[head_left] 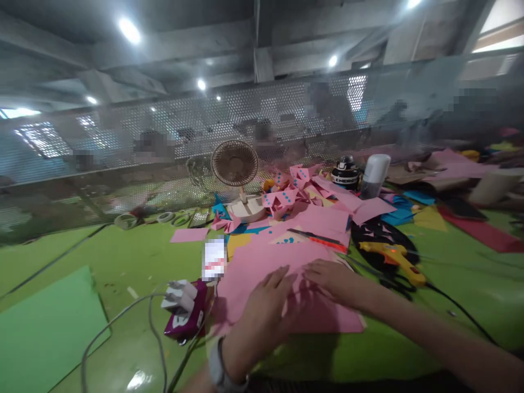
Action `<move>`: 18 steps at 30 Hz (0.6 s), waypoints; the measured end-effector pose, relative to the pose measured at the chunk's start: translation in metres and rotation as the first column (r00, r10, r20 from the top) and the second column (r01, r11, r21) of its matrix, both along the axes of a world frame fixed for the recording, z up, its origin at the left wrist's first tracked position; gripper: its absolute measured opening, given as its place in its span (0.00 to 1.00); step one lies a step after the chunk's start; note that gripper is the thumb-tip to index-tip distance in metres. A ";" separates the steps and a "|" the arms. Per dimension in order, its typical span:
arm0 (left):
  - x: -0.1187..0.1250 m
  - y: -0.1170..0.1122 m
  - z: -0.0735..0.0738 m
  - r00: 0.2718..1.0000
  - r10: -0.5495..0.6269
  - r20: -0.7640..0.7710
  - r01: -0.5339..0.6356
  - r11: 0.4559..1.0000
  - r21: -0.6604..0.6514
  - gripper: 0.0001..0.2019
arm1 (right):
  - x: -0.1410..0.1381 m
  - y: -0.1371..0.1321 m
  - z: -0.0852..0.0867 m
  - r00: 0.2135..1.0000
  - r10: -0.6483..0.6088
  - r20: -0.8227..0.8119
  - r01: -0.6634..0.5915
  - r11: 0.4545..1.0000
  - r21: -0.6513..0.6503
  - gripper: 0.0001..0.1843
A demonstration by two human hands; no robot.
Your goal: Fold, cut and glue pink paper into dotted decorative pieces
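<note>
A large pink sheet of paper [245,273] lies in front of me on the green tabletop. My left hand [268,300], with a pale watch on its wrist, rests on the sheet with its fingers stretched forward. Close beside it, my right hand [333,278] reaches in from the right, its fingers extended flat over the same paper. Neither hand appears to hold anything. Just beyond them is an orange-red and black cutter knife [327,241]. The yellow glue gun [391,259] sits to the right, partly over a black round plate [370,232].
A small fan [235,166] stands behind a heap of cut pink pieces [303,188]. At left are a purple power strip [186,322] with cables, a phone [214,259] and a green sheet [49,327]. A bottle [375,174] stands back right, before a perforated partition [184,136].
</note>
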State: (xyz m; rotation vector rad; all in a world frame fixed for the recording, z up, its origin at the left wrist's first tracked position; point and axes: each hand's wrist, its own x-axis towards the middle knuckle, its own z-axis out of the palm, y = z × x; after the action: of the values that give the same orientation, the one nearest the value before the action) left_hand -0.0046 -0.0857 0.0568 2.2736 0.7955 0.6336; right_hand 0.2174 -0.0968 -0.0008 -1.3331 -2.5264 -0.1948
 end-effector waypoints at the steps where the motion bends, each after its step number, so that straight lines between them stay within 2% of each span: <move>1: 0.000 0.009 -0.002 1.000 0.005 -0.027 -0.004 0.999 0.039 0.21 | -0.002 0.001 -0.002 0.997 0.013 0.078 -0.016 0.999 0.044 0.15; 4: -0.001 0.027 -0.006 0.998 0.014 -0.063 -0.005 0.990 0.144 0.18 | -0.004 0.004 -0.011 0.973 0.027 0.231 -0.076 0.975 0.208 0.16; 6: -0.001 0.032 -0.003 0.996 0.024 -0.091 -0.004 0.977 0.211 0.16 | -0.004 0.004 -0.019 0.970 0.023 0.241 -0.094 0.953 0.287 0.16; 9: 0.004 0.029 0.003 0.988 0.073 -0.135 -0.029 0.954 0.299 0.13 | 0.000 0.007 -0.026 0.986 -0.071 0.153 0.015 0.940 0.340 0.12; 11: 0.008 0.028 0.005 0.982 0.103 -0.159 -0.053 0.955 0.292 0.17 | 0.002 0.013 -0.023 0.983 -0.168 0.081 0.126 0.919 0.375 0.12; 13: 0.011 0.029 0.005 0.984 0.098 -0.147 -0.074 0.985 0.157 0.22 | 0.004 0.020 -0.014 0.975 -0.218 0.027 0.186 0.885 0.427 0.14; 15: 0.013 0.033 0.002 0.992 0.080 -0.098 -0.092 0.987 -0.129 0.24 | 0.004 0.027 0.000 0.978 -0.210 0.009 0.179 0.854 0.488 0.16; 16: 0.013 0.036 0.000 0.994 0.087 -0.063 -0.102 0.951 -0.291 0.25 | 0.003 0.031 0.007 0.981 -0.191 0.015 0.157 0.844 0.513 0.16; 18: 0.012 0.041 -0.006 0.992 0.129 0.013 -0.100 0.832 -0.546 0.27 | 0.003 0.036 0.020 0.987 -0.156 0.039 0.109 0.829 0.549 0.16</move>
State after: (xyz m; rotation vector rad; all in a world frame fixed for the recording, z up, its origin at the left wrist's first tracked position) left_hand 0.0079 -0.0449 0.0504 1.6911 0.9533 0.4398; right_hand 0.2202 -0.0604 0.0187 -1.2672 -2.1795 -0.9418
